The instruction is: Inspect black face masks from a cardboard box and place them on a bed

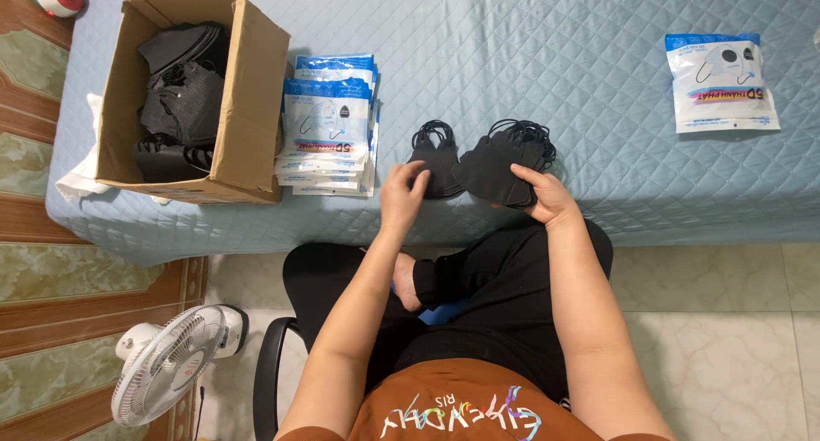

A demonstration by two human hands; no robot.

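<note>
At bed edge: left hand (403, 193) half-open, touching small mask stack (436, 163); right hand (547, 198) gripping bigger stack (500, 168).

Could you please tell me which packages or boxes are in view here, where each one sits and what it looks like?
Cardboard box: far left on the quilted bed cover, open-topped, brown, holding black masks.
Stack of flat pouches: just right of the box, rectangular, white with blue top bands and a mask picture.
Single pouch: far right on the cover, lying alone, same white and blue design with a coloured stripe.
</note>
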